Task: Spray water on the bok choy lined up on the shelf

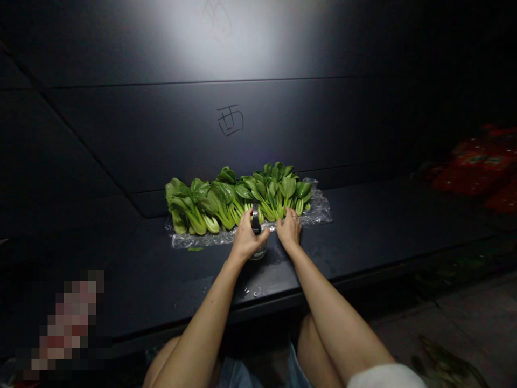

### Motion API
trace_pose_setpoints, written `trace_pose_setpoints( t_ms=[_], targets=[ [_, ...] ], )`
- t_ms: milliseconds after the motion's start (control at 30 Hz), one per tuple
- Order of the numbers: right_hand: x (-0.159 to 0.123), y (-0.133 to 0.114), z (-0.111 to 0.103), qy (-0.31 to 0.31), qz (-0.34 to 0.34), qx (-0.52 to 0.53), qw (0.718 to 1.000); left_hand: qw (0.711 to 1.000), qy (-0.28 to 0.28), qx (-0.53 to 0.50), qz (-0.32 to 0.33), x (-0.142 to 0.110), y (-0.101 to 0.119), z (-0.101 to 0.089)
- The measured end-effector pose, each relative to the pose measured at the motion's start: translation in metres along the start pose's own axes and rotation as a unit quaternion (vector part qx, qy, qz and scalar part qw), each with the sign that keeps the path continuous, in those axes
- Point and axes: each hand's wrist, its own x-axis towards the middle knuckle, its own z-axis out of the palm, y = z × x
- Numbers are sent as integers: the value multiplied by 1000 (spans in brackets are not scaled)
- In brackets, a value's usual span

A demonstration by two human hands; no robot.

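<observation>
Two bare hands at the near side of a row of bok choy [220,202], with the row's long axis running left to right, roughly along the bench [363,226]. Leafy tops towards the dark wall panel [161,124], pale stalk bases towards the person. Left hand [242,242] closed around a clear bottle with a black top [259,252] — upright by the look of it, in front of the stalks and right of the row's middle. Right hand [289,229] at the stalk bases near the row's right end, fingers bent and pointing away from the body; cannot tell whether pinching stalks or only resting there. Nearer to the left hand, the whole left stretch of bok choy; nearer to the right hand, the short right end.

Crinkled plastic film [319,207] under the row, sticking out past the right end and along the stalk side. One loose leaf [196,249] just off the film's near edge, left of the left hand. Bench front edge close to the forearms, water drops [257,292] between edge and bottle. Wall close behind the leaves — more room sideways, rightwards especially, with red packages [468,167] well apart.
</observation>
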Motion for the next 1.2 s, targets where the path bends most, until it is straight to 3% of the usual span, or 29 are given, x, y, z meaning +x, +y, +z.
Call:
trace_pose_setpoints(
  t_ms=[133,333,433,800,1200],
  targets=[
    [0,0,-1,0,-6,3,1000,999,-19,-46,-9,-2,-2,-2],
    [1,1,-2,10,-20,13,1000,998,52,0,-16,-6,3,1],
    [1,3,-2,12,-25,14,1000,998,62,9,-24,-5,4,5],
    [5,8,0,28,-27,37,999,997,34,64,-36,10,20,19],
    [19,17,-12,21,-11,58,998,997,-14,61,-35,20,20,25]
  ],
)
